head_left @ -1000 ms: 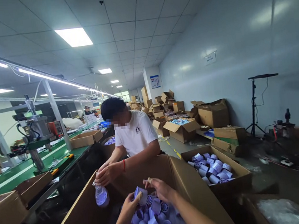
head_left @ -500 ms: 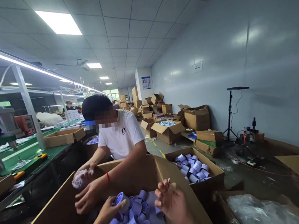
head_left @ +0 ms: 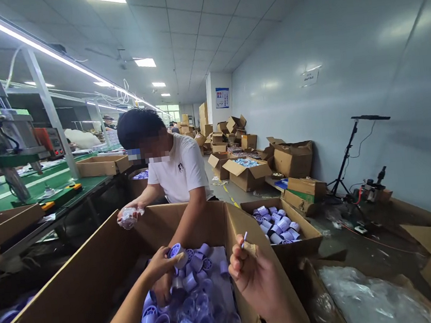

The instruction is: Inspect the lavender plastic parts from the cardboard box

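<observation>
Currently the left hand (head_left: 161, 265) pinches a lavender cup (head_left: 178, 255) above the open carton (head_left: 74, 286), its rounded wall paler than the spoked, tilted end that faces upward. The right hand (head_left: 255, 277), raised over the carton's right side, grips a thin pale stick (head_left: 244, 239) between thumb and fingers, perhaps plastic, too small to make out well. Similar cups (head_left: 191, 281) lie heaped below, some clear cups (head_left: 203, 306) beside them
</observation>
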A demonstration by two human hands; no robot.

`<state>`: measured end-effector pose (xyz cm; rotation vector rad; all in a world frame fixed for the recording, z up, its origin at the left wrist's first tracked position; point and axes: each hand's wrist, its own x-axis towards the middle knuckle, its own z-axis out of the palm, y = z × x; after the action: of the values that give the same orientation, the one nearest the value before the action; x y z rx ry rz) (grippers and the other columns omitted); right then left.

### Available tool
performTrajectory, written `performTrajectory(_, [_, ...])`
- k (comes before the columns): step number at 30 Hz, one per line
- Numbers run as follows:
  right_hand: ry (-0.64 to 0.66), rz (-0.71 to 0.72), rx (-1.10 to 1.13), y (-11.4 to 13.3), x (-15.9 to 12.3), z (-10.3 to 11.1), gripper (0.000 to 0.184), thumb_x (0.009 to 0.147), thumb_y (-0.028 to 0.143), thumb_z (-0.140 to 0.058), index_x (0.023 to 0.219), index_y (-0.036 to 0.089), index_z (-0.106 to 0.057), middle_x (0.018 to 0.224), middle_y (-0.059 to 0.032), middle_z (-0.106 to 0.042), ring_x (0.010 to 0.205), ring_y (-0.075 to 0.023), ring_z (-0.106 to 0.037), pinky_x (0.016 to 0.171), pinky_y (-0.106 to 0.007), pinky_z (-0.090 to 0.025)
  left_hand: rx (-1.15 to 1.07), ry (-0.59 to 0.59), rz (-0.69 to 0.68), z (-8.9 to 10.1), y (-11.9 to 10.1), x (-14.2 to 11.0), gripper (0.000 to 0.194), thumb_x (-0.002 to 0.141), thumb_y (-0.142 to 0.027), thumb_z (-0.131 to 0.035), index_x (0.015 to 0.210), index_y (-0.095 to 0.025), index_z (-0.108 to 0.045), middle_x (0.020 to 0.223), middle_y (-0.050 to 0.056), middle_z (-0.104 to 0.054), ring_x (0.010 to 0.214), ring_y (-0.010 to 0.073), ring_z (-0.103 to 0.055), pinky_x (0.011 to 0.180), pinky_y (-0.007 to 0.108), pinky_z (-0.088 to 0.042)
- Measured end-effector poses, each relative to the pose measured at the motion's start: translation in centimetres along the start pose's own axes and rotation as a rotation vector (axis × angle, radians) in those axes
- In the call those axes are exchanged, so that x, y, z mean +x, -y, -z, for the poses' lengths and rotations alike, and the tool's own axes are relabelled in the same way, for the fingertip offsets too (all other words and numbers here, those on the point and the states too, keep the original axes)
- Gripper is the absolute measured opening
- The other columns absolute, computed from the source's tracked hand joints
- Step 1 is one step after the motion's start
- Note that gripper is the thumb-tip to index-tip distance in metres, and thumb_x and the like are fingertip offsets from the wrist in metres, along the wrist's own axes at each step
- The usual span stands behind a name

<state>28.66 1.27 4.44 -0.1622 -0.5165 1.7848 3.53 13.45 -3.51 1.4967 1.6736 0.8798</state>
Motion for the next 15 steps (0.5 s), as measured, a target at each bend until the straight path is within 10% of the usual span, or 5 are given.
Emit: performTrajectory(15, [0.096, 0.055, 0.032, 0.0, -2.5, -2.5, 0.017, 0.072, 0.027, -0.076, 0.079, 0.025, -0.061, 0.073, 0.0032, -0.057, 0.061, -0.0075, -0.051, 0.051, -0.018, -0.040, -0.045, 0.052, 0.001, -0.3, 0.6, 0.4, 0.052, 0.045, -0.054, -0.076, 0.075, -0.014, -0.061, 0.056, -0.001, -0.058, 0.055, 0.0189, -0.058, 0.047, 0.025, -0.039])
